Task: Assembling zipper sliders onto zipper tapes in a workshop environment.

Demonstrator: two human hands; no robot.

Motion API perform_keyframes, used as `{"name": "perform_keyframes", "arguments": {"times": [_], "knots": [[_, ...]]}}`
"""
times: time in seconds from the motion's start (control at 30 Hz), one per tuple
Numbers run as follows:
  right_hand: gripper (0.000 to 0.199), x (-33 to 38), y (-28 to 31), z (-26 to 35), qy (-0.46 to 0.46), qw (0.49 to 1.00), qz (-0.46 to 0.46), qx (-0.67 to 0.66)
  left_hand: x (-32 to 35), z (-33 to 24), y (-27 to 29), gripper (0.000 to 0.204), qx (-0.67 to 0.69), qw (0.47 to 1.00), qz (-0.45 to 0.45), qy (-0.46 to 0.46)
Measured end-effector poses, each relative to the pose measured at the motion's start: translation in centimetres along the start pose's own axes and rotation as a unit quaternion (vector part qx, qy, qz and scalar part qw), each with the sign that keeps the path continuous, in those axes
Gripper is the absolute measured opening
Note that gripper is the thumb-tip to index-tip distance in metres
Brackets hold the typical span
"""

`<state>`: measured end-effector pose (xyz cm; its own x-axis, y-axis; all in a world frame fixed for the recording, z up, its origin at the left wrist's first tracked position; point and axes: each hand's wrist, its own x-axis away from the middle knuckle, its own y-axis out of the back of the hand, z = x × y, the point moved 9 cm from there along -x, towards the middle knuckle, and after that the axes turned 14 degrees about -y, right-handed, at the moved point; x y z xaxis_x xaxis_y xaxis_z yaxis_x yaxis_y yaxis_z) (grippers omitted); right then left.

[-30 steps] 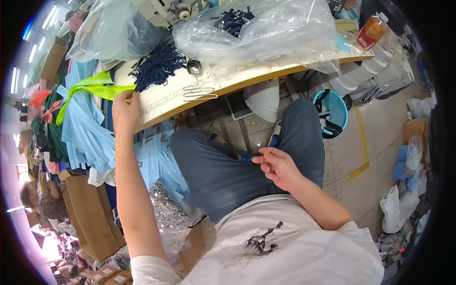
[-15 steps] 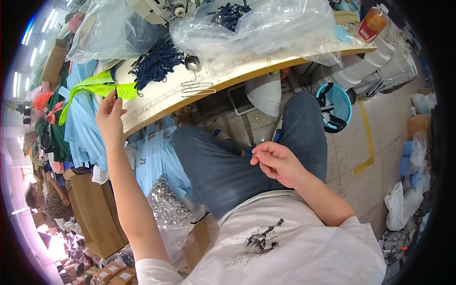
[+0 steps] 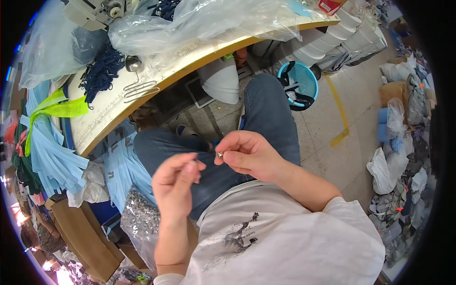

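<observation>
Above my lap, my right hand (image 3: 251,153) pinches a small shiny metal clip (image 3: 220,155) between thumb and fingertips. My left hand (image 3: 176,183) is close by on the left, thumb and fingers drawn together. Whether anything lies between them is hidden. A small gap separates the two hands. Beyond my left hand, light blue strips (image 3: 122,164) with small metal pieces on them hang below the table edge. A clear plastic bag of many small metal pieces (image 3: 140,223) stands beside my left forearm.
The curved white table (image 3: 107,111) carries navy cords (image 3: 100,71), a bent wire rack (image 3: 141,90), a neon yellow strip (image 3: 66,108) and a large clear plastic bag (image 3: 204,28). A blue basket (image 3: 311,90) stands on the floor at right; a cardboard box (image 3: 83,237) is at left.
My left hand has come from the neon strip at the table edge back to beside my right hand. The view has shifted to the right. My right hand keeps its pinch.
</observation>
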<state>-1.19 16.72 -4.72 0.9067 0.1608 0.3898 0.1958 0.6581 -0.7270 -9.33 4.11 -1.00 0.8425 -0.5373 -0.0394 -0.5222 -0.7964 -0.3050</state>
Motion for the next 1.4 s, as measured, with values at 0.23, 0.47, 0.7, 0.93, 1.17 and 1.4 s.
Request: {"name": "perform_keyframes", "arguments": {"times": [0.23, 0.47, 0.7, 0.93, 1.17, 1.4], "knots": [[0.016, 0.3, -0.2, 0.8, 0.047, 0.995, -0.046, 0.07, 1.9, 1.4, -1.6, 0.009, 0.008, 1.0, 0.005, 0.017], [0.015, 0.4, -0.6, 0.5, -0.012, 0.998, -0.031, 0.059, 1.6, 0.5, -0.8, 0.014, 0.015, 0.999, 0.0, -0.033], [0.016, 0.5, -1.2, 0.6, 0.005, 0.997, -0.017, 0.079, 1.4, -0.3, -1.0, 0.014, -0.046, 0.998, -0.017, -0.039], [0.017, 0.8, -1.9, 1.4, 0.039, 0.994, -0.017, 0.096, 1.4, -1.9, -1.9, 0.008, -0.222, 0.963, 0.044, -0.15], [0.014, 1.2, -1.9, 2.1, 0.109, 0.976, -0.055, 0.182, 1.2, -3.9, -3.4, 0.013, -0.368, 0.893, 0.074, -0.25], [0.013, 1.9, -2.3, 3.6, 0.166, 0.937, -0.102, 0.289, 1.3, -4.6, -4.8, 0.021, -0.439, 0.831, 0.137, -0.313]]}}
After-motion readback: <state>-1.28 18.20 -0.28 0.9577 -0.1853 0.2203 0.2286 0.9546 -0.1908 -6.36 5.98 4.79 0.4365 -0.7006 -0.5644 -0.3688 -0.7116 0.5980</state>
